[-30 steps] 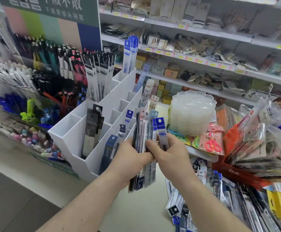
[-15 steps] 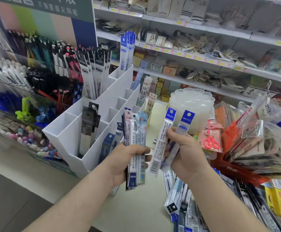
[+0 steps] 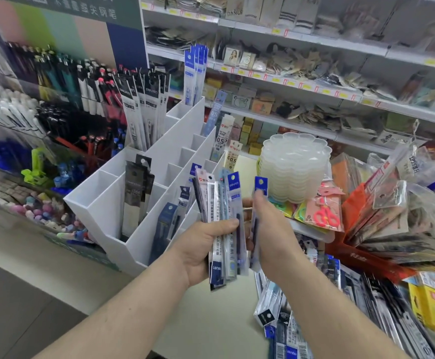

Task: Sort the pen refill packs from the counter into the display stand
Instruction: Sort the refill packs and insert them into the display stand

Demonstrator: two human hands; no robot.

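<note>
My left hand (image 3: 202,251) grips an upright bundle of pen refill packs (image 3: 220,203) just in front of the white stepped display stand (image 3: 102,203). Close beside it on the right, my right hand (image 3: 273,234) holds one blue-topped refill pack (image 3: 260,186), its body mostly hidden behind the fingers. The stand's compartments hold black packs (image 3: 136,193) at the front and blue-topped packs (image 3: 195,73) at the back. A pile of loose refill packs (image 3: 283,312) lies on the counter below my right forearm.
A stack of clear plastic trays (image 3: 292,167) stands right of the stand, with pink scissors packs (image 3: 324,215) before it. An orange box of packaged goods (image 3: 392,224) crowds the right. Pen displays (image 3: 56,81) fill the left; shelves run along the back.
My right hand came back toward the bundle. One of its two blue-topped packs now sits in the left hand's bundle; one pack stays in the right hand.
</note>
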